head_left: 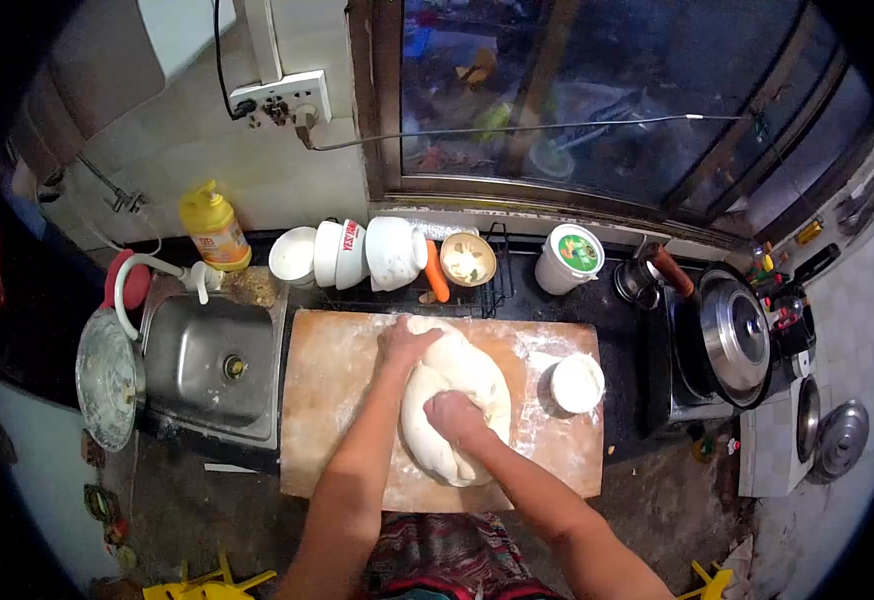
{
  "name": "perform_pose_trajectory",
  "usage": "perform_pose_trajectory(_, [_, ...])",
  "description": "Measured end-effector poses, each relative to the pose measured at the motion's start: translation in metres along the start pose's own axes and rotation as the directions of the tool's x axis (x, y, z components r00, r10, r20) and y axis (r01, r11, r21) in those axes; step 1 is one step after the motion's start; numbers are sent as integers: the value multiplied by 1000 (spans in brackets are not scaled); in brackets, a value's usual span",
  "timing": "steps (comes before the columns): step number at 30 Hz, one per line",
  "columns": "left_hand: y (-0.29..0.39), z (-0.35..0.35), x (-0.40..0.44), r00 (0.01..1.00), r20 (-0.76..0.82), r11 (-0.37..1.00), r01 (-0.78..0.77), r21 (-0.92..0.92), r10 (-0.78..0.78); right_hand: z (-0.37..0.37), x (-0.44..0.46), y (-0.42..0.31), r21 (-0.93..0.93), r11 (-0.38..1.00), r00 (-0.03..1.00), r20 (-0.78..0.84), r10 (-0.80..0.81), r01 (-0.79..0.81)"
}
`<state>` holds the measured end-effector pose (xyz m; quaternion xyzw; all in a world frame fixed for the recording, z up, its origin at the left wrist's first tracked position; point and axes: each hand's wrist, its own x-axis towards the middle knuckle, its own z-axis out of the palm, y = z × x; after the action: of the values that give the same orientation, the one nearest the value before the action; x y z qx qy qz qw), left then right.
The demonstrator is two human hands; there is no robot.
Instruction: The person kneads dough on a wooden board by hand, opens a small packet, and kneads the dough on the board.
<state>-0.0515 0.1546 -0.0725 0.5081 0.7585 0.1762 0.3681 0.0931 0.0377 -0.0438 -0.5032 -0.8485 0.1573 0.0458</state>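
Kneading dough (pixel 464 370), by the look of it, with a pressing stroke in hand. Pushing the right hand (pixel 455 415) into the middle of the lump, curled into a closed fist. Laying the left hand (pixel 407 343) over the far edge at about 11 o'clock, touching the dough with the thumb set apart; cannot tell whether gripping firmly or merely steadying.

Lying directly beneath the right hand and spreading around it on every side; stretching from the left hand mainly toward 5 o'clock. Resting near the middle of a floured wooden board (pixel 327 400), set on the dark desk (pixel 625 365).

Judging by the folds and seams on top, not yet worked smooth. Probably calling next for drawing the edge near 12 o'clock back toward 6, then pressing again with the fist, holding steady at 11 to avoid sliding. If too sticky, try dusting from the round tub of apparent flour (pixel 578 384), standing apart from the dough at 3 o'clock on the same board.
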Motion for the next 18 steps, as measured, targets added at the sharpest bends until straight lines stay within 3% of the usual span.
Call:
perform_pose_trajectory(1, [16,-6,-9,998,-34,999,48,-21,-49,5,3,4,-160,976,988,-29,-153,147])
perform_pose_trajectory(2, [24,-13,-25,998,-58,999,-4,-51,1,10,3,7,-316,907,952,-34,-303,278])
perform_pose_trajectory(3, [32,-20,-42,995,-83,995,-60,-77,54,14,5,10,-376,869,946,97,-309,322])
perform_pose_trajectory(4, [38,-25,-55,988,-110,987,-121,-102,110,-6,5,10,18,986,956,241,-167,168])
perform_pose_trajectory(5, [34,-23,-72,955,-170,963,-257,-80,241,-33,1,17,374,924,905,416,-91,-79])
perform_pose_trajectory(6, [38,-26,-99,941,-165,952,-305,-34,296,-52,-8,25,615,700,804,586,-98,-364])
perform_pose_trajectory(7, [46,-31,-135,925,-155,937,-349,10,347,-50,-24,41,787,379,781,587,-213,-487])
perform_pose_trajectory(8, [45,-28,-165,908,-141,919,-390,53,394,-94,-50,33,851,311,848,493,-195,-424])
perform_pose_trajectory(10, [8,10,-212,646,-148,630,-625,461,749,-133,-77,51,765,541,910,414,0,-348])
perform_pose_trajectory(12, [-4,20,-265,414,-72,394,-778,489,908,-130,-84,72,760,568,939,161,303,-314])
perform_pose_trajectory(13, [-6,25,-286,430,-73,416,-797,438,900,-153,-81,58,741,597,925,85,371,-308])
perform_pose_trajectory(15, [-7,36,-317,469,-80,467,-817,338,880,-99,-73,61,478,877,961,-214,175,-54])
perform_pose_trajectory(16, [-10,41,-322,592,-110,600,-765,235,798,-74,-72,58,296,953,943,-331,35,69])
perform_pose_trajectory(17, [-15,45,-322,703,-125,714,-688,127,700,-83,-86,34,293,956,991,-126,48,-9])
perform_pose_trajectory(18, [-19,47,-325,802,-119,809,-588,14,585,-73,-93,26,290,957,977,-199,75,-14])
